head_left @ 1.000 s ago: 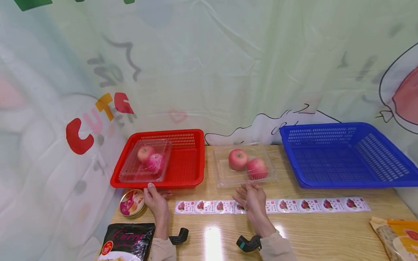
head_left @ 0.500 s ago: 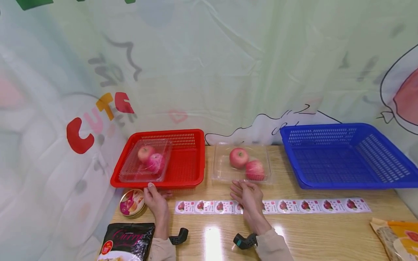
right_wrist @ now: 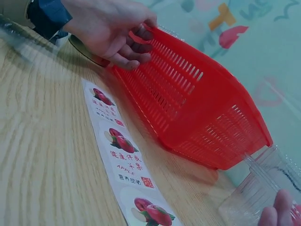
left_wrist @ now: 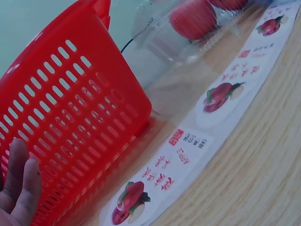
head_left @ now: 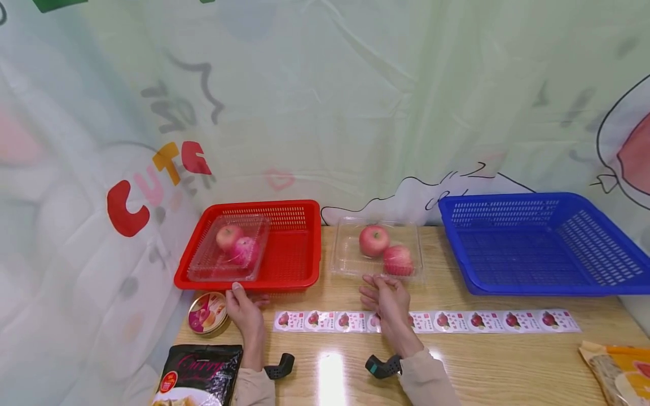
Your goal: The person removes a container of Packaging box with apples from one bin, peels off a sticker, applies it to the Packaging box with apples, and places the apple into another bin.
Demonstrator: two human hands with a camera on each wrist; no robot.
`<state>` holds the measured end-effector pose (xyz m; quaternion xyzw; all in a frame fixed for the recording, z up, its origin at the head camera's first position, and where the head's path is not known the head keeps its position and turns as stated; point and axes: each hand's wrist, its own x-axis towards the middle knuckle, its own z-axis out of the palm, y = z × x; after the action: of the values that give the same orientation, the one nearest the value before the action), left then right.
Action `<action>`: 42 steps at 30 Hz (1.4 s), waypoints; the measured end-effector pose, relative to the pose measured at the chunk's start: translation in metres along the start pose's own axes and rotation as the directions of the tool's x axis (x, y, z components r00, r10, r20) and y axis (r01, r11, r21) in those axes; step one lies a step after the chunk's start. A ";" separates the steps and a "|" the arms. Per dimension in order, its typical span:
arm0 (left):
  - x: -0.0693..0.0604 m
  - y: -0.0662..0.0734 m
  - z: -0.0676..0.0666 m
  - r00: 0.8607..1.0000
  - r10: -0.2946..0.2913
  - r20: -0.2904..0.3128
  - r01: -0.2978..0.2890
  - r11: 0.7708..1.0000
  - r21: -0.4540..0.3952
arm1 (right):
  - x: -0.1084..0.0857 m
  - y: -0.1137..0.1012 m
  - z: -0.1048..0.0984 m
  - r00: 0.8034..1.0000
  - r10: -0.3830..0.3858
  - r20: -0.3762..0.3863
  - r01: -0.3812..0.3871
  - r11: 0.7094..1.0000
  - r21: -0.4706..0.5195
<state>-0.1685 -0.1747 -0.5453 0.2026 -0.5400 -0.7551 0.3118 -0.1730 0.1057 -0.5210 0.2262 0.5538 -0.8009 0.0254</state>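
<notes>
Past a glossy black curry pouch [head_left: 199, 373] cut off at the bottom, the right hand [head_left: 391, 300] hides part of the apple-label strip [head_left: 443, 321], its loosely spread fingers at the near edge of the clear plastic box [head_left: 347, 248], contact unclear, while the left hand [head_left: 246, 313] pinches the near rim of the perforated red basket [head_left: 291, 285].

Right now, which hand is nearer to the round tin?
Left: the left hand grips the red basket just right of the round tin. The right hand is much farther right, by the middle clear box.
</notes>
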 end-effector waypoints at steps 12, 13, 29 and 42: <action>0.001 0.014 0.000 0.993 -0.120 0.017 0.121 0.987 -0.104 | -0.026 0.018 0.024 0.936 -0.181 0.302 0.309 0.835 -0.456; 0.000 0.015 -0.001 0.991 -0.130 0.015 0.131 0.986 -0.103 | -0.027 0.022 0.027 0.907 -0.230 0.354 0.391 0.774 -0.498; -0.005 0.017 -0.027 0.973 -0.063 0.220 -0.124 0.664 0.737 | -0.015 0.048 0.053 0.661 -0.280 0.696 0.751 0.234 -0.618; -0.003 0.006 -0.038 0.920 -0.225 0.322 -0.176 0.498 0.849 | -0.006 0.050 0.056 0.673 -0.232 0.702 0.735 0.315 -0.600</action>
<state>-0.1400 -0.2002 -0.5529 0.1836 -0.8923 -0.4103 0.0420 -0.1715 0.0351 -0.5469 -0.2163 0.8865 -0.4086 0.0210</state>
